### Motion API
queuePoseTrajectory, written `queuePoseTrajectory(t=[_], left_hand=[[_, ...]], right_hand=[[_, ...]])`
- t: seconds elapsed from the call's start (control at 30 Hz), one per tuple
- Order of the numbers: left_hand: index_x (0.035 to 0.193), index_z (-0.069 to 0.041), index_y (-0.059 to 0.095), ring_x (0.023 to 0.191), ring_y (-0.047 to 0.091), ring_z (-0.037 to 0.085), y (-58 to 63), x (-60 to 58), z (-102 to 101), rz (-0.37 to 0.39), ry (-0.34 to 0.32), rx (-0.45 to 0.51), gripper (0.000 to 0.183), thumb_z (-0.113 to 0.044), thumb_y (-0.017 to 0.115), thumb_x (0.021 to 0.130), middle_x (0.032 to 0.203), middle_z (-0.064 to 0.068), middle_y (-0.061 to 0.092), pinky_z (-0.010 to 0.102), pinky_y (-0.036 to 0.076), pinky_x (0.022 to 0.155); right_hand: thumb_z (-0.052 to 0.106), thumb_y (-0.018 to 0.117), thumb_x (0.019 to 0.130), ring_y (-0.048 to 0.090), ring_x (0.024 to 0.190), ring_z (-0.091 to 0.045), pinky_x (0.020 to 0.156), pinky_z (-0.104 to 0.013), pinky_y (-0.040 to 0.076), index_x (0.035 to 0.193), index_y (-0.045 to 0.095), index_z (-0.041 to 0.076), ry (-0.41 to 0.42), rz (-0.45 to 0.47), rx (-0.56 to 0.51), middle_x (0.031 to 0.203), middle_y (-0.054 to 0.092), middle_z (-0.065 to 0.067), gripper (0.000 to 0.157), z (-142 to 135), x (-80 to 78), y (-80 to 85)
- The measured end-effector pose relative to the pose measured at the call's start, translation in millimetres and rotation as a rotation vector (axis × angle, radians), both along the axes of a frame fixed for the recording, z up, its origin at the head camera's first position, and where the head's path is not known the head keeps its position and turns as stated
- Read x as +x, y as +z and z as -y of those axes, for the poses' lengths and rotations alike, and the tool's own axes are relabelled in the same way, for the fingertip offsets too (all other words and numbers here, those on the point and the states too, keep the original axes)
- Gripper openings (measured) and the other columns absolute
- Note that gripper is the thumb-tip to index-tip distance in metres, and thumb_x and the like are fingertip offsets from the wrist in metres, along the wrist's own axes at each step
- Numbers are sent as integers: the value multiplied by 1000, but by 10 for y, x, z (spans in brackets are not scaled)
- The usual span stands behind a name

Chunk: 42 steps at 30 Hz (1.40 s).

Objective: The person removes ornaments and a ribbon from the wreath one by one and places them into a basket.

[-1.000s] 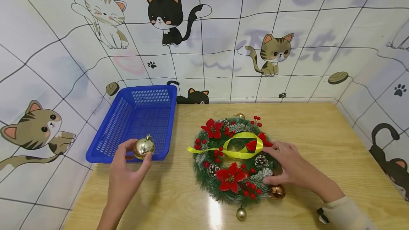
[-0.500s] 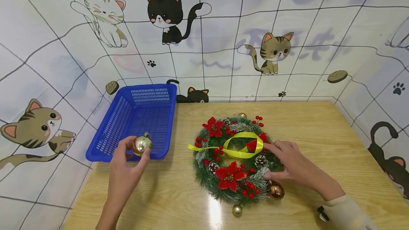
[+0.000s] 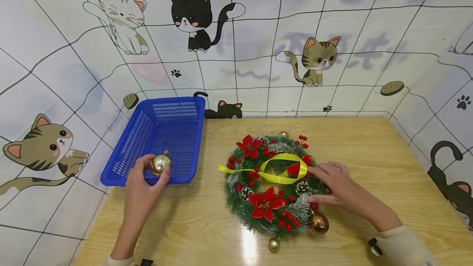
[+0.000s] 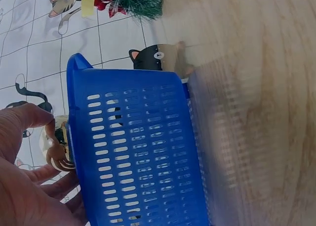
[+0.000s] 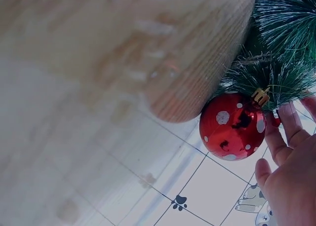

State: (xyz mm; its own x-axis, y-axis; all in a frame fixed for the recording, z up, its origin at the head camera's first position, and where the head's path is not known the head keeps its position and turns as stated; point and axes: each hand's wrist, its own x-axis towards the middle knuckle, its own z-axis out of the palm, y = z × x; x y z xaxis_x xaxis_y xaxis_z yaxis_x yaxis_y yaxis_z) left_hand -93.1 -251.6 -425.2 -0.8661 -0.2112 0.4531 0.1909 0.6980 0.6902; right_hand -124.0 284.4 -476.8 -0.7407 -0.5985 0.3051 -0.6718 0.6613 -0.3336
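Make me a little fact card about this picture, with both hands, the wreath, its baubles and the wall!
Left hand: pinches a gold bauble, which looks just above the blue basket's near edge
Right hand: touches the wreath's right side
Wreath: green, on the wooden table, with red flowers and pinecones
Ribbon: yellow, looped on the wreath
Some baubles by the wreath: copper bauble, small gold bauble, spotted red bauble
Wall: white, with cartoon cats

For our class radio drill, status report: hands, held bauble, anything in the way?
Left hand pinching gold bauble, by near rim of blue basket. Right hand touching right edge of wreath. Yellow ribbon atop wreath; no obstruction seen.
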Motion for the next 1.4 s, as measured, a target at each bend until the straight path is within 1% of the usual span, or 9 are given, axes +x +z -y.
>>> queuePoseTrajectory(t=[0.23, 0.37, 0.53, 0.63, 0.83, 0.97, 1.1, 1.27, 1.4], left_hand=[[130, 5, 63, 117, 51, 51, -79, -46, 26, -28, 16, -45, 50, -12, 87, 90, 118, 23, 69, 70, 29, 97], [131, 3, 64, 121, 51, 52, -102, -63, 45, 0, 26, -52, 49, -13, 87, 90, 119, 23, 69, 71, 28, 98], [132, 4, 62, 125, 48, 52, -118, -79, 55, 61, 28, -51, 51, -15, 87, 92, 125, 26, 68, 72, 27, 100], [132, 6, 61, 127, 46, 52, -130, -84, 58, 78, 38, -52, 52, -16, 87, 92, 125, 28, 67, 72, 26, 100], [131, 6, 61, 128, 44, 52, -151, -85, 70, 91, 49, -50, 52, -16, 88, 92, 124, 27, 66, 72, 24, 103], [130, 5, 62, 127, 45, 52, -159, -83, 78, 83, 49, -49, 51, -16, 87, 92, 121, 26, 66, 71, 24, 102], [129, 6, 62, 127, 45, 52, -161, -86, 83, 83, 52, -48, 50, -16, 87, 92, 119, 26, 66, 71, 24, 103], [127, 8, 61, 125, 46, 53, -162, -97, 80, 98, 54, -55, 50, -17, 87, 91, 114, 26, 66, 71, 24, 105], [126, 7, 60, 125, 46, 53, -153, -91, 68, 101, 54, -50, 49, -16, 86, 91, 113, 25, 65, 72, 23, 106]], right_hand=[[51, 85, 93, 60, 116, -32, 99, -67, 32, 144, 64, 3, 2, -49, 3, 120, 63, -2, 73, -9, 14, -18], [58, 83, 92, 62, 114, -34, 98, -69, 34, 146, 62, 3, -10, -68, 8, 119, 65, -4, 79, -3, 26, -18], [53, 92, 84, 62, 117, -40, 98, -66, 33, 151, 58, 3, -51, -60, 2, 117, 69, -6, 90, 11, 44, -16], [54, 92, 81, 59, 115, -36, 97, -65, 33, 150, 60, 3, -63, -79, 19, 116, 68, -5, 91, 20, 35, -25], [56, 94, 78, 53, 119, -43, 90, -67, 33, 143, 67, 9, -83, -117, 44, 125, 60, -12, 84, 40, 27, -50], [59, 94, 77, 44, 129, -52, 88, -68, 32, 143, 66, 15, -93, -123, 41, 147, 50, -22, 84, 46, 12, -52], [58, 93, 80, 40, 143, -51, 95, -73, 35, 151, 60, 10, -59, -71, 40, 164, 40, -25, 92, 39, -8, -41], [49, 93, 85, 45, 142, -50, 103, -74, 34, 162, 43, 4, -38, 62, 36, 160, 47, -26, 102, 26, -9, -37], [49, 94, 84, 48, 138, -47, 102, -74, 35, 162, 44, 5, -58, 73, 55, 154, 52, -23, 103, 44, -12, -48]])
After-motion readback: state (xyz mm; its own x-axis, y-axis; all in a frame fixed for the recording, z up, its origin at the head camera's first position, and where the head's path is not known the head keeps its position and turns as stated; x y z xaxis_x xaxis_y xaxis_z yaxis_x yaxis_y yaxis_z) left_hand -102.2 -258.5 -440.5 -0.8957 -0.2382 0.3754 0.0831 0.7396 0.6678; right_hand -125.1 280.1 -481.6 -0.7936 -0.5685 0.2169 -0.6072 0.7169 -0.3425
